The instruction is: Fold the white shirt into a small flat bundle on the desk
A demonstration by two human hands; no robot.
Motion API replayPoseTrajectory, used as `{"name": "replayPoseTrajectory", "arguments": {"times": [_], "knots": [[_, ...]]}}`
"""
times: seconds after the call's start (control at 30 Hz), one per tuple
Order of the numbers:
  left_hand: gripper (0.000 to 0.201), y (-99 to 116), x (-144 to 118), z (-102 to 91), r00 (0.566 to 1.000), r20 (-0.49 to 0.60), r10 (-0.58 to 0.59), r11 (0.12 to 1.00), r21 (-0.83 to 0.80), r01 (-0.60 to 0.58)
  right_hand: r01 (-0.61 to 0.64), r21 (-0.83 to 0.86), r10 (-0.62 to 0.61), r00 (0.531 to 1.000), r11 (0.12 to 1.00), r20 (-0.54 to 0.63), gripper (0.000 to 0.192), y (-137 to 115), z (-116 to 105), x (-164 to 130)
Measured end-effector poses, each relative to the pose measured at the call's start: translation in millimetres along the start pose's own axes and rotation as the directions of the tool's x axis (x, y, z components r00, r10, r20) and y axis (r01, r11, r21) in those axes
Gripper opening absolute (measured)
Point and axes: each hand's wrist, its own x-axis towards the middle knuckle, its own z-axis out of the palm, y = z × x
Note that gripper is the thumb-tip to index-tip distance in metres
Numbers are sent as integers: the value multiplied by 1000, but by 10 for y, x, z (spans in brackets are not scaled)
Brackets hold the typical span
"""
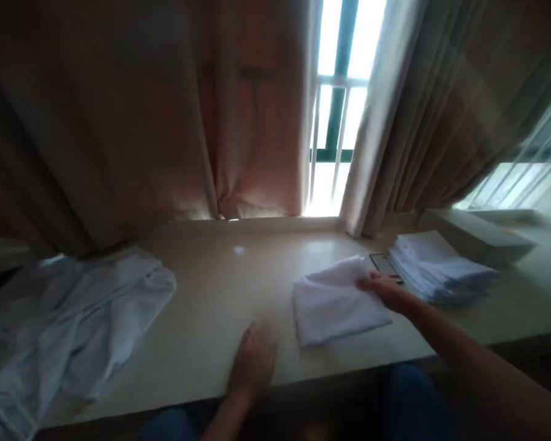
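A folded white cloth [335,300] lies on the pale ledge [206,294] in front of me. My right hand [383,289] pinches its upper right part between thumb and fingers. To the left of that cloth, my left hand [253,358] is over the ledge near its front edge, apart from the cloth. Its fingers are blurred but look stretched out, with nothing held. Beyond my right hand stands a stack of folded white cloths [441,266]. A flat, dark-edged rectangular object [384,264] lies between the stack and the cloth, partly hidden by my hand.
A loose heap of white cloth [87,312] covers the ledge's left end. Brown curtains [257,122] hang along the back, parted at a barred window [335,116]. At the right, behind the stack, is a pale box-like block [480,233].
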Motion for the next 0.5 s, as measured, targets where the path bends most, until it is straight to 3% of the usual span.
{"name": "replayPoseTrajectory", "arguments": {"times": [0.13, 0.27, 0.37, 0.5], "knots": [[48, -12, -28, -14, 1000, -14, -8, 999, -39, 8, -11, -55, 10, 1000, 998, -7, 37, -417, -70, 75], [50, -6, -21, -22, 999, -4, -47, 996, -81, 47, -43, -105, 30, 991, 994, -127, 36, -897, -241, 141], [50, 2, -8, -32, 999, 13, -53, 995, -84, 54, 2, -157, -42, 967, 988, -251, 37, -1219, -519, 185], [50, 2, -6, -37, 999, 5, -43, 996, -74, 43, 76, -226, -165, 900, 971, -404, 38, -1560, -1086, 244]]}}
